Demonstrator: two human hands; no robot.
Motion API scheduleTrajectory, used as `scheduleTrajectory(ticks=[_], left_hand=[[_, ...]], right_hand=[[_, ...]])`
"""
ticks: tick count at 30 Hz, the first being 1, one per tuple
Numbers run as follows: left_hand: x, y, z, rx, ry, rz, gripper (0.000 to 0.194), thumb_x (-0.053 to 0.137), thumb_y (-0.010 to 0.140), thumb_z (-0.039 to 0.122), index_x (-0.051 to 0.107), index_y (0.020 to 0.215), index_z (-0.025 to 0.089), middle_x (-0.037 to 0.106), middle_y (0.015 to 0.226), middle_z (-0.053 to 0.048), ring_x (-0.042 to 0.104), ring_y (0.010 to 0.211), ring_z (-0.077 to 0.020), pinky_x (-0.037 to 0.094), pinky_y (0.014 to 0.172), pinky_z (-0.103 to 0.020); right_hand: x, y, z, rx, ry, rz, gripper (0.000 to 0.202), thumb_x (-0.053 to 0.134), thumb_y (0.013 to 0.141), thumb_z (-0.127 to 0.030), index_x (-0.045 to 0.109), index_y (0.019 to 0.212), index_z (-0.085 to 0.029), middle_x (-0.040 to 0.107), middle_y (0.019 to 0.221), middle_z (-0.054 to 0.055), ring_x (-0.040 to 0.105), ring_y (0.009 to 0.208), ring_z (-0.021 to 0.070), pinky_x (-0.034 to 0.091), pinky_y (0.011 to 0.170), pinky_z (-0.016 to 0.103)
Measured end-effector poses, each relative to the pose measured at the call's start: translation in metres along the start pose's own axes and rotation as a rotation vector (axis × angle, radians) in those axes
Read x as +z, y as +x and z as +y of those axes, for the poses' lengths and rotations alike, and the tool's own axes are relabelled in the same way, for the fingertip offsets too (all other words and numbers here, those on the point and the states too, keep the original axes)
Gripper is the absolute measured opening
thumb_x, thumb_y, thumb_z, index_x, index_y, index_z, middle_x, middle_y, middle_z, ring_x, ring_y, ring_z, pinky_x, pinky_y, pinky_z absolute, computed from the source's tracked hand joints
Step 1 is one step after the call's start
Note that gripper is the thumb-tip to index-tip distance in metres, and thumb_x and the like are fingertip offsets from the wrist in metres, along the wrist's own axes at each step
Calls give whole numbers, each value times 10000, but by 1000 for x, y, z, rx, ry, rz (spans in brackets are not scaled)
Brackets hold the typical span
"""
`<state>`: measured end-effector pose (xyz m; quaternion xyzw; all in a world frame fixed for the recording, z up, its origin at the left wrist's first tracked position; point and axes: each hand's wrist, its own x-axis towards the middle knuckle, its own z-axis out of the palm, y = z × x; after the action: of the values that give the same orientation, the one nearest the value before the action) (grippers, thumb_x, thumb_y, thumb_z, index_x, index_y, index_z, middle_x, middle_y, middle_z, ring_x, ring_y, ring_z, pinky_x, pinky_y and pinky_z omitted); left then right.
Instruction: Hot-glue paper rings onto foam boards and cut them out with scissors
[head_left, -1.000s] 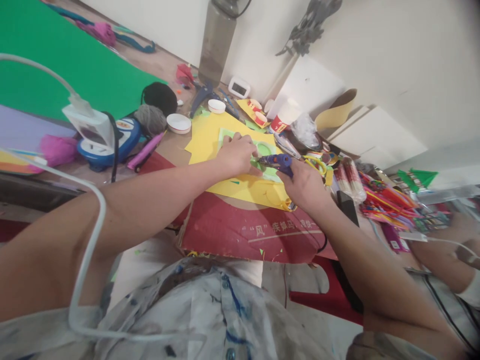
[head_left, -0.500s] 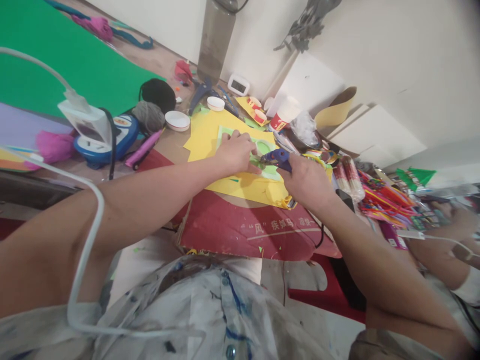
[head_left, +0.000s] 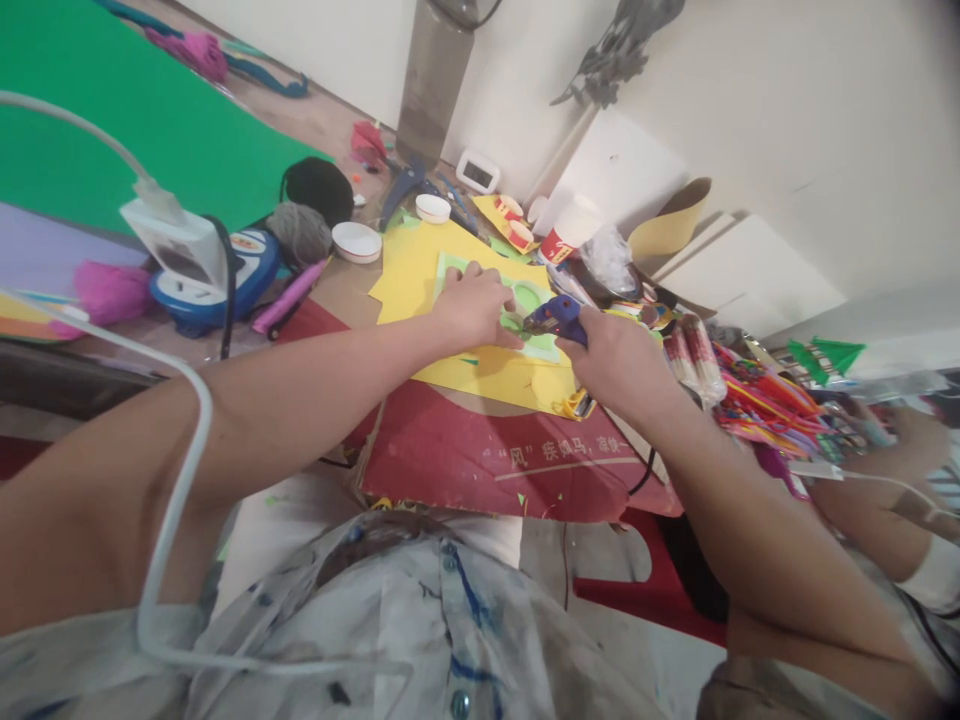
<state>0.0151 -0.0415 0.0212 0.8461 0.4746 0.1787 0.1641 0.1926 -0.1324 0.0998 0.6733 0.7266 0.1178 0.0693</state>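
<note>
My left hand (head_left: 476, 305) lies with fingers spread over a light green sheet (head_left: 540, 345) on yellow paper (head_left: 409, 270). Its fingertips are by a small green piece at the tip of a blue tool, which looks like a glue gun (head_left: 559, 318). My right hand (head_left: 619, 360) is closed around that tool's handle, its nose pointing left, close to my left fingers. A circular outline (head_left: 529, 295) shows on the light green sheet. Under the papers is a red cardboard (head_left: 465, 450) with white printing.
A blue power socket (head_left: 255, 270) with a white charger and cables stands at left, by black and grey yarn balls (head_left: 316, 190). Behind are white lids (head_left: 356, 242), a small clock (head_left: 478, 172) and a paper cup (head_left: 562, 240). Colourful pipe cleaners (head_left: 772, 395) and another person's arm are at right.
My right hand and the blue tool have shifted very slightly, and the tool is tilted a little differently. My left hand stays in nearly the same place.
</note>
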Motion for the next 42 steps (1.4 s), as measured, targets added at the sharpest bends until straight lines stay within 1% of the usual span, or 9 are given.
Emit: scheduleTrajectory(ticks=[4,8,15,18,21,24,27,35,42], left_hand=[[0,-1,-1,-1,-3,2,610,890,771,660,832,1242,278,696,1369,-115,493,1358,-408,352,1103,-536],[0,-1,-1,-3,11,0,595,876,778,677,831,1232,296,699,1371,-104,486,1357,-406,353,1092,-525],[-1,0,-2,-27,37,0,573,858,784,695,827,1193,294,705,1345,-108,498,1334,-398,366,1084,-511],[-3,-1,-1,-31,42,-3,563,858,776,696,824,1178,303,706,1338,-99,498,1325,-395,369,1089,-512],[-5,-2,-1,-43,26,-7,578,872,767,660,819,1199,279,687,1381,-106,490,1340,-403,360,1106,-517],[-7,-4,1,-62,28,-15,576,869,781,636,814,1227,275,677,1403,-106,481,1368,-404,352,1128,-524],[-8,-4,2,-78,40,-21,577,870,783,635,808,1235,282,689,1404,-101,485,1380,-399,357,1137,-528],[-7,-5,0,-77,65,-1,514,874,786,591,806,1206,304,683,1454,-85,494,1384,-397,375,1118,-527],[-9,-6,-1,-87,77,-11,519,881,772,625,802,1169,298,704,1417,-72,516,1351,-378,388,1101,-520]], right_hand=[[19,-1,1,44,132,41,227,573,1027,-289,691,1160,-148,781,1091,214,731,992,361,473,800,406],[30,-1,1,51,282,52,251,582,1028,-281,687,1204,-137,775,1141,222,725,1064,358,490,851,404],[48,6,1,-9,362,109,283,578,1025,-307,691,1223,-140,790,1108,208,737,1026,356,504,814,394],[52,7,4,-9,451,125,249,597,1009,-318,691,1185,-169,795,1090,186,739,1038,349,511,814,387],[50,6,8,44,511,81,211,593,1011,-313,683,1137,-169,792,1096,192,742,1045,347,512,827,383],[49,4,11,74,568,36,211,572,1016,-284,663,1152,-152,782,1162,217,739,1092,355,510,870,392],[53,3,13,55,641,34,231,556,1020,-280,647,1188,-151,773,1208,219,726,1139,353,509,900,398],[64,8,12,76,781,72,181,592,987,-293,676,1092,-172,788,1090,167,709,997,302,488,824,359],[71,11,7,125,859,54,121,586,979,-310,628,949,-200,755,952,118,658,868,259,438,745,335]])
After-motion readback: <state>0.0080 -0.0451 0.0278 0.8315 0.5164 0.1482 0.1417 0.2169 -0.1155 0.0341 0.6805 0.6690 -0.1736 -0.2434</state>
